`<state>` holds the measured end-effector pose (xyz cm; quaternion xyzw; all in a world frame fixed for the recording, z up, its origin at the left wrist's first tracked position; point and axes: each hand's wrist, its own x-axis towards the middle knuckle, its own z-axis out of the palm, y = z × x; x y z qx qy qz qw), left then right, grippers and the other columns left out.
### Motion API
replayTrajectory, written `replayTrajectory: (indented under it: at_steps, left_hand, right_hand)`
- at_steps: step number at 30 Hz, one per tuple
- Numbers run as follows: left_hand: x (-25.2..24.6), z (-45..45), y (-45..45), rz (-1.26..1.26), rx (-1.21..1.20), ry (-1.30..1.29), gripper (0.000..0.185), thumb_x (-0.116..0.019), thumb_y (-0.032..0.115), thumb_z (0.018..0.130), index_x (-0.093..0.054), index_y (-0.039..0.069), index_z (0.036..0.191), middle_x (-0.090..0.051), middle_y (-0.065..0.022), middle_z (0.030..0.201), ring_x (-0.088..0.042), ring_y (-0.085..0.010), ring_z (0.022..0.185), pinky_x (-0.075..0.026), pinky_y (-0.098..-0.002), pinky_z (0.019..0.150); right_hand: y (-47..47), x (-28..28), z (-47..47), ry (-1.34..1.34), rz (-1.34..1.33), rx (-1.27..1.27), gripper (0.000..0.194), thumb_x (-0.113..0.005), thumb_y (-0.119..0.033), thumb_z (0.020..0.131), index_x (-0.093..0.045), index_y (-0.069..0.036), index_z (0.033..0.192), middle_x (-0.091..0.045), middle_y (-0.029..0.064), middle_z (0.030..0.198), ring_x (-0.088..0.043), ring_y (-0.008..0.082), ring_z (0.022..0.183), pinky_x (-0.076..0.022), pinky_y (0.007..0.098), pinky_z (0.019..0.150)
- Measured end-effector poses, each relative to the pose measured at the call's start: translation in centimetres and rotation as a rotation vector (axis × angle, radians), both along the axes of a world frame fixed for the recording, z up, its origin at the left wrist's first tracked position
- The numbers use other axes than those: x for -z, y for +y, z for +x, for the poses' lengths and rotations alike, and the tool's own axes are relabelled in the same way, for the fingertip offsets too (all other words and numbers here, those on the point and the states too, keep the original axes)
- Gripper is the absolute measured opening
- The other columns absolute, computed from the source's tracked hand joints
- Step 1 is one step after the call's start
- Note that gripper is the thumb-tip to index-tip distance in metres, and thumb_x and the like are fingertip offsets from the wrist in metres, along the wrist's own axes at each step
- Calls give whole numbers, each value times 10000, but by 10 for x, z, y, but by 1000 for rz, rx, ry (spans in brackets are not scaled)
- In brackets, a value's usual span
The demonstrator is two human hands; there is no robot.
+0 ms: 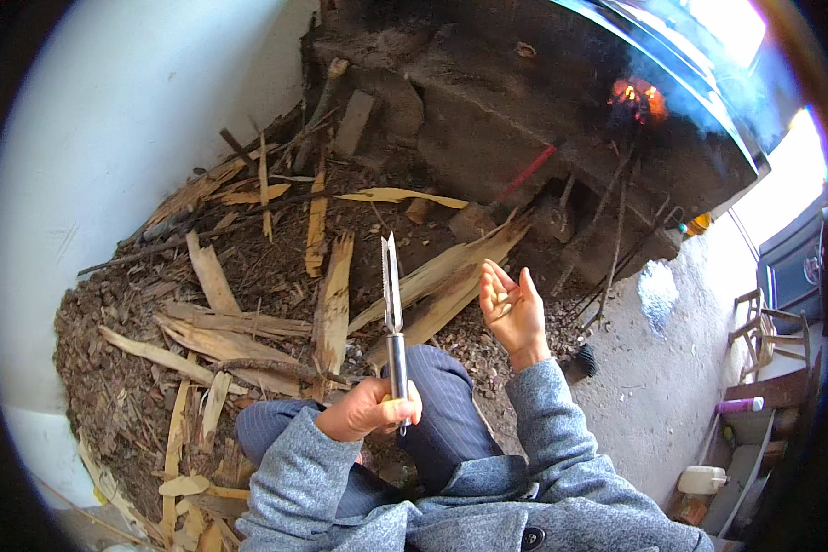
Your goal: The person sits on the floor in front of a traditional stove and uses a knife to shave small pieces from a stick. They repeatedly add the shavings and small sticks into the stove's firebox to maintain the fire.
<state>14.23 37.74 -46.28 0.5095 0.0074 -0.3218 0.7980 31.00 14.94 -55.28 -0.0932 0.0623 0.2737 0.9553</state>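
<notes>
My left hand (372, 410) grips the steel handle of a straight metal peeler (395, 297) with one serrated edge. Its long slotted blade points up and away from me, above my left hand and in front of my knee. My right hand (514, 310) is held palm up to the right of the peeler, apart from it, with the fingers partly curled. A small pale spot shows by those fingers; whether it is a thing or a fingertip I cannot tell. Beyond the blade lie split wood pieces (448, 276) on a litter of bark and chips.
Flames (638, 100) burn in the opening of a dark earthen stove (483, 131), with smoke above. A red rod (528, 170) leans by its base. A white wall (138, 124) rises on the left. At right are a wooden chair (773, 328) and a white jug (702, 479).
</notes>
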Motion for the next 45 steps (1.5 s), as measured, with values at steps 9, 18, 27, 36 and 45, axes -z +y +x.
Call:
replayTrajectory:
  at_steps: [9, 18, 27, 36, 45]
  left_hand:
    - [4, -23, 16, 19, -71, -14, 268, -588, 323, 881, -565, 62, 824, -374, 75, 581, -288, -26, 459, -208, -206, 433]
    - [-8, -36, 29, 13, -164, -189, 339, -575, 388, 877, -565, 60, 795, -377, 60, 555, -318, -38, 458, -235, -215, 428]
    - [1, -39, 35, 83, -345, -193, 372, -563, 426, 879, -583, 57, 839, -374, 73, 570, -319, -38, 448, -215, -219, 422]
    - [17, -21, 29, -306, -515, 91, 491, -419, 519, 938, -582, 56, 957, -318, 75, 534, -259, -48, 415, -207, -203, 397]
    - [13, -8, 50, -651, -1093, 172, 527, -307, 487, 980, -578, 36, 982, -491, -28, 769, -422, -113, 594, -294, -194, 431]
  right_hand:
    - [57, -39, -38, -9, 120, -118, 652, -243, -475, 985, -323, 44, 1372, -434, 191, 1364, -504, 282, 1179, -397, 417, 1026]
    - [90, -97, -68, -186, -344, -293, 241, -405, -13, 899, -544, -5, 1096, -594, 60, 874, -460, 88, 570, -410, 222, 516]
    - [106, -143, -101, -541, -885, -614, 316, -424, -304, 990, -573, -30, 1040, -295, -83, 575, -234, 32, 453, -190, 205, 412]
    - [129, -128, -77, -726, -1060, -618, 173, -593, -225, 884, -590, -52, 876, -516, -53, 662, -422, 22, 511, -289, 192, 428]
    - [139, -109, -41, -620, -1003, -504, 169, -635, -227, 829, -553, -83, 797, -371, -95, 568, -285, 11, 434, -212, 199, 409]
